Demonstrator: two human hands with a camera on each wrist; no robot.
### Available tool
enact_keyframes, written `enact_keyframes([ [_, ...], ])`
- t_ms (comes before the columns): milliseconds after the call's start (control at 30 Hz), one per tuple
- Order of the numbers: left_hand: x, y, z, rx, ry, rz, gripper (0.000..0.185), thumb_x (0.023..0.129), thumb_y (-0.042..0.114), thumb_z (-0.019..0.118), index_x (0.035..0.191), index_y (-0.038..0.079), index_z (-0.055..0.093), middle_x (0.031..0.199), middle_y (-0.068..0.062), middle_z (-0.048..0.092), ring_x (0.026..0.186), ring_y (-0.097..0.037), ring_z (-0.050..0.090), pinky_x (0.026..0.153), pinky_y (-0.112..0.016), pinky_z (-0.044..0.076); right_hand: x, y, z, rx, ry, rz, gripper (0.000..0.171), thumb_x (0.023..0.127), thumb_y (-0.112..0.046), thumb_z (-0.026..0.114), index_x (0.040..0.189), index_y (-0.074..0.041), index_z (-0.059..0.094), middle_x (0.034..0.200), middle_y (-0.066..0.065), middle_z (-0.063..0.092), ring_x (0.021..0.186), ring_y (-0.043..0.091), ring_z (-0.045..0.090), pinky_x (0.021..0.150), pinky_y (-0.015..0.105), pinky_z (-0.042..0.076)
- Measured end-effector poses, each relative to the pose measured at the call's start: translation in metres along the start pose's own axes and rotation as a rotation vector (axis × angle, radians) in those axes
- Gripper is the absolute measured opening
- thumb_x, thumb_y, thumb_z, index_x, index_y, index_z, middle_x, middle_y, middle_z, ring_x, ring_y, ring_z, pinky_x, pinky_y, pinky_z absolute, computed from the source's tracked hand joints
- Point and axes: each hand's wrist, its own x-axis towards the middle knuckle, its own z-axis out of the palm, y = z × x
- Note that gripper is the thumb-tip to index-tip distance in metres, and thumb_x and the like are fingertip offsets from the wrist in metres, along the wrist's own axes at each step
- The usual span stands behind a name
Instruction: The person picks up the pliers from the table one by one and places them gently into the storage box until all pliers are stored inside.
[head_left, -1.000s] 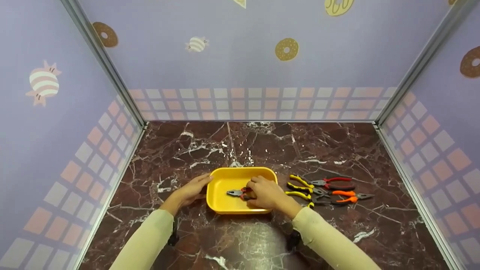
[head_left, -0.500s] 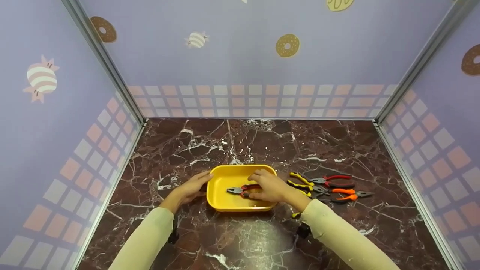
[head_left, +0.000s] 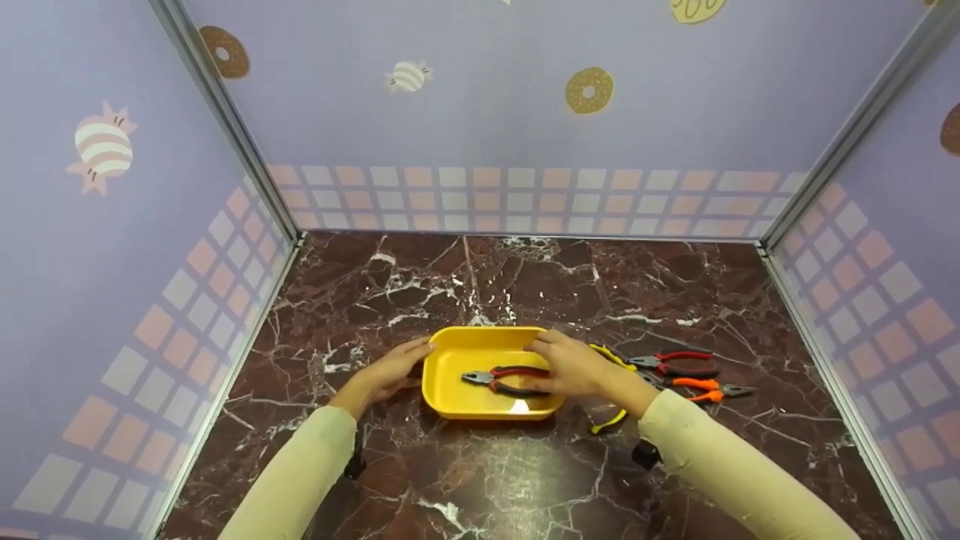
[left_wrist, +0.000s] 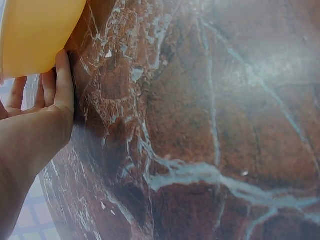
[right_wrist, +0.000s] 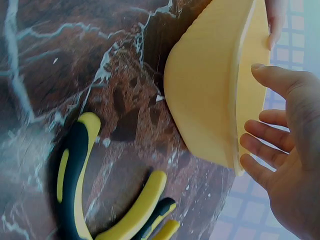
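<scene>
A yellow tray [head_left: 450,352] stands on the dark marbled table. Inside it lie combination pliers [head_left: 480,378] with red and black handles, their grey head toward the left. My left hand [head_left: 390,373] rests against the tray's left end; in the left wrist view its straight fingers [left_wrist: 64,82] touch the outer wall. Over the right end of the tray is my right hand [head_left: 581,367], overlapping the pliers' handle ends in the head view. The right wrist view shows its fingers [right_wrist: 270,147] spread and loose at the rim, with nothing between thumb and fingers.
Right of the tray lie red-and-black pliers [head_left: 675,364], orange-handled long-nose pliers [head_left: 701,390] and yellow-and-black handled pliers [right_wrist: 72,175], partly hidden by the right forearm. Lilac walls [head_left: 495,127] enclose the table at the back and sides.
My right hand has let go of the red-and-black pliers in the tray and drawn back to the right, uncovering their handles. The left hand stays at the tray's left end.
</scene>
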Motion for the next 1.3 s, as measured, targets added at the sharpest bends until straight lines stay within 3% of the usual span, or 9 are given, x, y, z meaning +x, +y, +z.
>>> enact_keyframes([
  [267,0.003,-0.001,0.0,0.007,-0.012,-0.003,0.061,0.114,0.037,0.051,0.165,0.009,0.036,0.156,-0.018,0.052,0.134,-0.03,0.058,0.109,-0.05,0.054,-0.009,0.008,-0.017,-0.046,-0.002,-0.016,0.062,0.089,-0.038,0.087,0.133,0.0,0.067,0.13,0.017,0.063,0.122,0.035,0.06,0.104,0.052,0.055],
  [667,0.003,0.0,-0.001,-0.015,-0.008,0.001,0.059,0.114,0.035,0.051,0.165,0.007,0.036,0.156,-0.019,0.051,0.133,-0.03,0.059,0.11,-0.052,0.053,-0.018,0.019,-0.026,-0.058,0.009,-0.044,0.065,0.088,-0.039,0.088,0.135,0.0,0.067,0.131,0.018,0.063,0.121,0.034,0.059,0.099,0.052,0.057],
  [900,0.003,-0.001,-0.001,-0.004,0.002,-0.001,0.06,0.113,0.037,0.052,0.165,0.009,0.038,0.157,-0.018,0.05,0.133,-0.03,0.058,0.11,-0.052,0.053,-0.026,0.025,-0.035,-0.051,0.003,-0.012,0.067,0.088,-0.043,0.087,0.137,-0.001,0.067,0.133,0.016,0.063,0.121,0.035,0.06,0.099,0.054,0.057],
  [1300,0.005,-0.003,-0.001,0.011,-0.01,-0.001,0.062,0.114,0.038,0.051,0.166,0.009,0.035,0.159,-0.018,0.048,0.136,-0.03,0.056,0.11,-0.052,0.052,-0.037,0.039,-0.05,-0.058,0.004,-0.005,0.06,0.089,-0.038,0.087,0.14,-0.014,0.067,0.11,0.005,0.062,0.095,0.021,0.056,0.075,0.039,0.054],
])
